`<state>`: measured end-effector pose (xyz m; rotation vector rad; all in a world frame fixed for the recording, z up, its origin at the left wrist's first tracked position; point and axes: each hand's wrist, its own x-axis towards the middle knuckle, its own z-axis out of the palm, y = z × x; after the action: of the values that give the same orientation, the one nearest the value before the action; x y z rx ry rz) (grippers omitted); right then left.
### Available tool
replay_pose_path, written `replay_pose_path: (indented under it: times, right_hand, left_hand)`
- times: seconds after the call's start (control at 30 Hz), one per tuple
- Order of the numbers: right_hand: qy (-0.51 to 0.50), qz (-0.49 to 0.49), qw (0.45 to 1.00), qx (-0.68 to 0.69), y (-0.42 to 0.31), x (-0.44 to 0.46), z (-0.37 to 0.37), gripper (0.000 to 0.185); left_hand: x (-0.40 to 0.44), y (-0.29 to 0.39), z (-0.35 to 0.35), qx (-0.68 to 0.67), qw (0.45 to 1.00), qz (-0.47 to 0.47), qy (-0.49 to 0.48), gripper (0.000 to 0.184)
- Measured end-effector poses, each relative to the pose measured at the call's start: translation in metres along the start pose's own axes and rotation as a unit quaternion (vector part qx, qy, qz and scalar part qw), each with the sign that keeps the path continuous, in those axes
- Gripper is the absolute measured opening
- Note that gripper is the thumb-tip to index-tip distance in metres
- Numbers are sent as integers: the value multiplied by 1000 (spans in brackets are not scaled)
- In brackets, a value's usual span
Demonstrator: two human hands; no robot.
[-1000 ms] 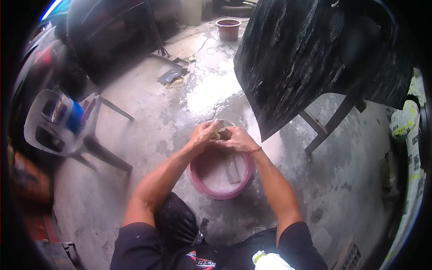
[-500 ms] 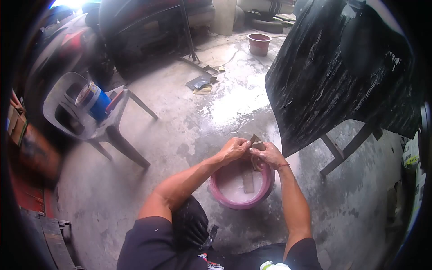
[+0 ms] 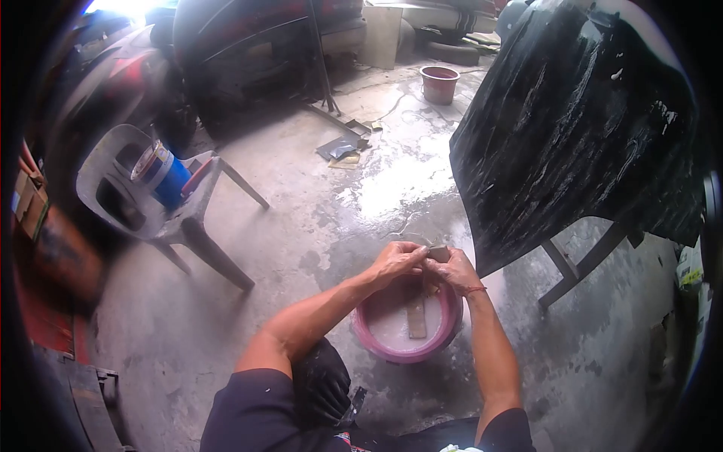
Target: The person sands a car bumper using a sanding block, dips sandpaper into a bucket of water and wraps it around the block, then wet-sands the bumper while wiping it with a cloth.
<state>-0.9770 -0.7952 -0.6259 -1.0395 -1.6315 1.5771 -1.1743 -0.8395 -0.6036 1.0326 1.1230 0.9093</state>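
Note:
Over the far rim of a pink bucket (image 3: 361, 331), my left hand (image 3: 399, 261) and my right hand (image 3: 454, 271) meet. Both are closed on a small grey-brown piece of folded sandpaper (image 3: 437, 254), the left pinching its near-left edge and the right wrapped round its right side. My fingers hide part of it. Cloudy whitish water (image 3: 388, 313) fills the bucket's bottom, and a flat grey-brown strip (image 3: 416, 316) lies in it. Wet whitish residue shows on my fingers.
A black panel (image 3: 580, 143) rests on a stand (image 3: 568, 271) to the right. At left, a grey plastic chair (image 3: 199, 226) carries a blue can (image 3: 167, 181). Another bucket (image 3: 439, 87) and loose scraps (image 3: 343, 149) lie farther off on the wet concrete floor (image 3: 301, 218).
My hands have drawn closer together around the sandpaper, and its raised pointed flap is now folded down. The camera view has shifted slightly, so the surroundings sit a little lower.

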Motion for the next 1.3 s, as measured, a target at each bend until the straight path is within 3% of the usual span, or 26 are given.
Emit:
replay_pose_path:
  times: [0.07, 0.13, 0.27, 0.37, 0.47, 0.63, 0.77, 0.97, 1.17, 1.3]
  right_hand:
    - [-1, 24, 1000, 1, -2, 0, -4, 26]
    - [-29, 15, 998, 52, -10, -1, -6, 24]
    - [-5, 55, 995, 87, -21, -5, -12, 32]
    - [4, 51, 989, 139, -14, -2, -12, 33]
    - [16, 58, 987, 149, -15, -2, -15, 34]
    - [29, 70, 988, 133, -25, -7, -9, 35]
    - [33, 73, 991, 105, -32, -9, -8, 35]
    - [29, 58, 991, 113, -37, -9, -10, 34]
    - [48, 33, 988, 144, -28, -5, -16, 34]
    - [54, 33, 992, 108, -42, -15, -8, 27]
  left_hand:
    - [1, -2, 0, 36, 999, 17, -15, 56]
    - [8, -7, -4, -20, 997, 26, -69, 58]
    - [9, -6, -3, 18, 997, 55, -60, 62]
    - [3, 1, 2, -76, 993, 52, -76, 66]
    - [-5, 11, 7, -63, 993, 54, -83, 67]
    - [-4, 11, 7, 78, 992, 81, -59, 68]
    - [-1, 7, 3, 72, 992, 83, -65, 67]
    - [-6, 12, 6, -15, 992, 86, -92, 61]
    - [-4, 10, 7, 23, 994, 88, -68, 50]
    - [-1, 9, 11, 111, 987, 113, 9, 40]
